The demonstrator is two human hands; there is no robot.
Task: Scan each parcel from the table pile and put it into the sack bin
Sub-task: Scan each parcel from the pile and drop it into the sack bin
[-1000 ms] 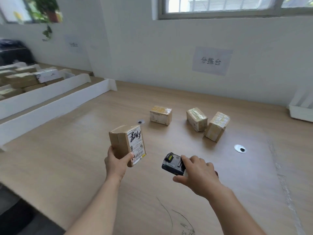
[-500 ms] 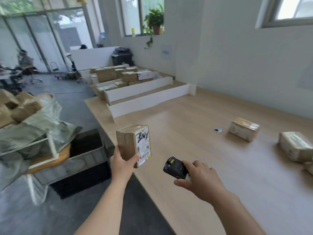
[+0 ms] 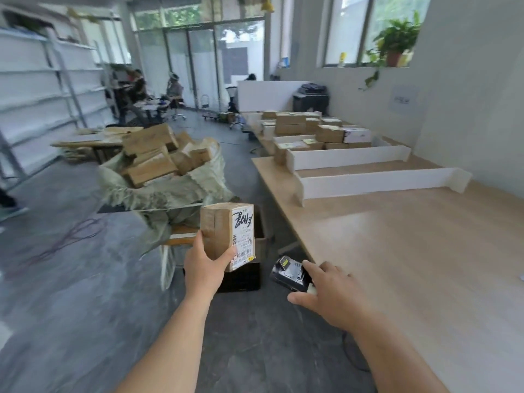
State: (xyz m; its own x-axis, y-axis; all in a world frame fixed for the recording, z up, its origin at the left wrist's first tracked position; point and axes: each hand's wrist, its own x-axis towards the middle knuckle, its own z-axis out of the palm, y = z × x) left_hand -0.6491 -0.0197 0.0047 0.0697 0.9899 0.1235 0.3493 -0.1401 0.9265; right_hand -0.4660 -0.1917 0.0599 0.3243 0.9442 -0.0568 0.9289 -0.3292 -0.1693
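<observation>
My left hand (image 3: 205, 265) grips a small brown cardboard parcel (image 3: 226, 234) upright, its white barcode label facing right. My right hand (image 3: 331, 293) holds a black handheld scanner (image 3: 290, 273) just right of the parcel, its head turned toward the label. Both are above the floor, off the left edge of the wooden table (image 3: 411, 251). Beyond the parcel stands the sack bin (image 3: 170, 191), a pale green sack on a frame, heaped with several brown parcels. The table pile is out of view.
A black crate (image 3: 241, 276) sits on the floor under the parcel. White dividers (image 3: 377, 182) and stacked boxes (image 3: 312, 129) line the far table. Shelving (image 3: 37, 89) runs along the left wall. People sit at desks (image 3: 147, 97) far back. Cables lie on the grey floor.
The view has swung left from the table's parcels to the sack bin and room. Both hands kept their grips; the parcel and scanner now hang over the floor beside the table.
</observation>
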